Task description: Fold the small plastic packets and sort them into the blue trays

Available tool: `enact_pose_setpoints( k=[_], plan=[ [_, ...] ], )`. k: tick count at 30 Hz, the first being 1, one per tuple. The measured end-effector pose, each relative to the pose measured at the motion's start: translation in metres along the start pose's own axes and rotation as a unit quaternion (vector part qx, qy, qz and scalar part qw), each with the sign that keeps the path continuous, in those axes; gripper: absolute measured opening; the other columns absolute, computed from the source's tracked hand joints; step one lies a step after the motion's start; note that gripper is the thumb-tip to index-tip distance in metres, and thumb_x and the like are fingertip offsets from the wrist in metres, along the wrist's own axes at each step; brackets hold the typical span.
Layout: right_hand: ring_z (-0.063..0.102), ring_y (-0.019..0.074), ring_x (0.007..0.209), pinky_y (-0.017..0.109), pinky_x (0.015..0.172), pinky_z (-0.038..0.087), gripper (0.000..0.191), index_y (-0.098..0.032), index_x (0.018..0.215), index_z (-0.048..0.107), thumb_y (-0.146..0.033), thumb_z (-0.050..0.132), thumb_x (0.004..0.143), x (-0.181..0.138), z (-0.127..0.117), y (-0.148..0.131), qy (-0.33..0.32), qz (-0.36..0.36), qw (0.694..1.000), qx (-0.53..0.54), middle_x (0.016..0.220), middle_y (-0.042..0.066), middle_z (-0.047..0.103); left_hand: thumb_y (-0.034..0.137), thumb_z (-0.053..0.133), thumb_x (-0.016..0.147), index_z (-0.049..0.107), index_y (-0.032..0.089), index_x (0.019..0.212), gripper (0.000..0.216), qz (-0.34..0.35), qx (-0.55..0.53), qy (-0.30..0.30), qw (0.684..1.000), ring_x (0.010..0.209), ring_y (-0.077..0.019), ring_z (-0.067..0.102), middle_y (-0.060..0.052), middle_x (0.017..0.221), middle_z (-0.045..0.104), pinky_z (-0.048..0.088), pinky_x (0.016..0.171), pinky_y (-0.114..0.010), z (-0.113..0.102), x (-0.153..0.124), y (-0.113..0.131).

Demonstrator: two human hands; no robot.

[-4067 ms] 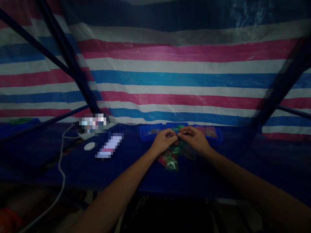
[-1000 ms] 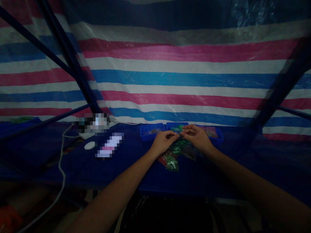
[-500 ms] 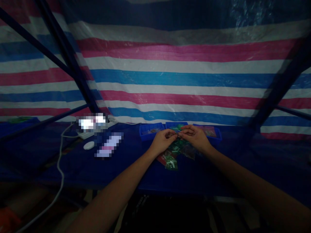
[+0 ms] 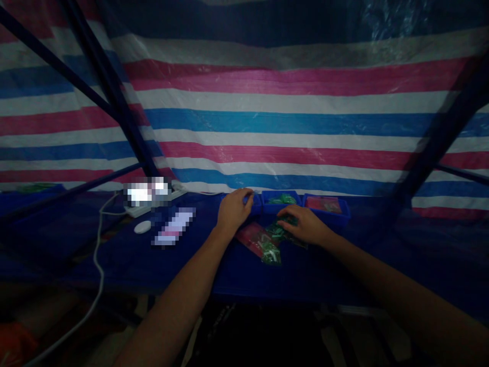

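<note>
My left hand (image 4: 233, 209) reaches forward over the left blue tray (image 4: 255, 204), fingers curled down into it; what they hold, if anything, is hidden. My right hand (image 4: 303, 226) lies low on a pile of small clear bags with green parts (image 4: 280, 233), fingers bent onto the bags. A red-tinted bag (image 4: 250, 236) and another bag of green-white parts (image 4: 270, 252) lie in front of the hands. Beyond them stand the middle blue tray (image 4: 281, 194) with green pieces and the right blue tray (image 4: 326, 205) with reddish pieces.
A dark blue table (image 4: 191, 265) carries a blurred phone (image 4: 173, 227), a white round object (image 4: 142, 227), a power strip (image 4: 153, 196) and a white cable (image 4: 97, 255). A striped tarp (image 4: 267, 112) hangs behind, with dark slanted poles (image 4: 110, 92) at both sides.
My hands were pinched together over the bags; now they are apart. The left one has gone forward to the left tray, the right one has dropped onto the bags.
</note>
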State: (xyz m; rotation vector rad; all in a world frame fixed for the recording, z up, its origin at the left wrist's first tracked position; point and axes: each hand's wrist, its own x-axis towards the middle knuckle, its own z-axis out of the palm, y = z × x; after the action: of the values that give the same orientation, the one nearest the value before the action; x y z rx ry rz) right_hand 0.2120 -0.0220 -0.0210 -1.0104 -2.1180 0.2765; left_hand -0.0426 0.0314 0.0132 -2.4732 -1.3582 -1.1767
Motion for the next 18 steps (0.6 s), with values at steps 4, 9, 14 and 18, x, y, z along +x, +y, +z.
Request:
enact_pose_setpoints(
  k=[4,9,14,18],
  plan=[
    [0.061,0.0264,0.114,0.046,0.102,0.048,0.032,-0.024,0.115,0.069,-0.041,0.069,0.089,-0.003,0.002,-0.017,-0.079,-0.09,0.993,0.001,0.117,0.009,0.07,0.022,0.051,0.092,0.075,0.018,0.107,0.029,-0.015,0.091,-0.071,0.993,0.116,-0.0265,0.062,-0.01,0.123,0.069,0.044,0.107,-0.04,0.003,0.003,-0.024],
    [0.047,0.0294,0.136,0.05,0.115,0.037,0.062,-0.026,0.136,0.059,-0.052,0.075,0.081,-0.006,0.012,-0.033,-0.152,-0.135,0.979,0.01,0.141,0.01,0.059,0.024,0.047,0.094,0.075,0.017,0.108,0.032,-0.005,0.101,-0.07,0.992,0.119,-0.027,0.058,-0.011,0.128,0.065,0.042,0.109,-0.043,0.009,0.002,-0.024],
    [0.057,0.0263,0.125,0.044,0.108,0.045,0.047,-0.024,0.133,0.062,-0.044,0.066,0.09,-0.004,0.018,-0.031,-0.158,-0.1,0.982,0.006,0.129,0.011,0.067,0.026,0.051,0.093,0.071,0.017,0.116,0.031,0.005,0.088,-0.015,0.996,0.124,-0.0293,0.053,-0.013,0.13,0.062,0.041,0.11,-0.048,0.008,0.001,-0.012],
    [0.062,0.0239,0.115,0.041,0.102,0.048,0.03,-0.026,0.118,0.07,-0.039,0.067,0.091,-0.001,0.015,-0.03,-0.124,-0.083,0.988,0.045,0.117,0.007,0.071,0.028,0.051,0.096,0.069,0.018,0.115,0.028,0.05,0.021,0.002,0.999,0.124,-0.0271,0.053,-0.012,0.126,0.062,0.04,0.112,-0.047,0.006,0.001,-0.001]
  ],
)
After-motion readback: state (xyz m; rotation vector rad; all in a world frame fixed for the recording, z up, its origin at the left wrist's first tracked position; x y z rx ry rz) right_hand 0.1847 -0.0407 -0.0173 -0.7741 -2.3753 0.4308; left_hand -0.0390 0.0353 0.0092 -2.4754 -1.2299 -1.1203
